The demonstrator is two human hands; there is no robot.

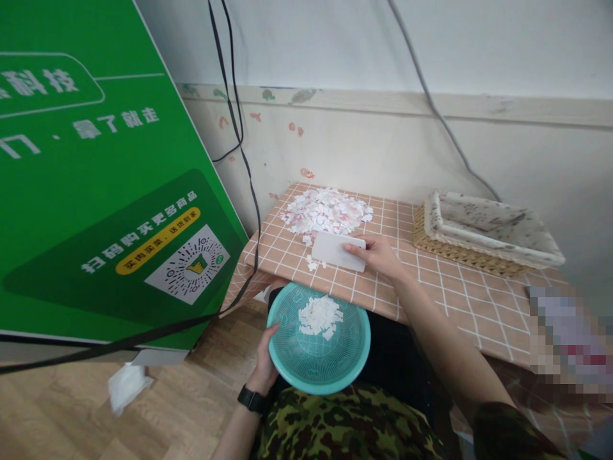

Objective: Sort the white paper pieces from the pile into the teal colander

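Observation:
My left hand [266,355] grips the left rim of a round teal plastic colander [287,358], held below the table's front edge above my lap. A small heap of white paper scraps [320,316] lies inside it. Over the tabletop, my right hand [378,255] pinches a flat white rectangular scraper card [335,250] between thumb and fingers. A few loose scraps lie by the card's left end. Just behind it spreads a larger pile of torn white and pinkish paper pieces [328,211].
A checked brown cloth [445,294] covers the table against the wall. To the right stands a fabric-lined wicker basket [479,252]. At left are a large green printed panel [96,211] and a hanging black cable [251,185]. A plastic bag [127,386] lies on the floor.

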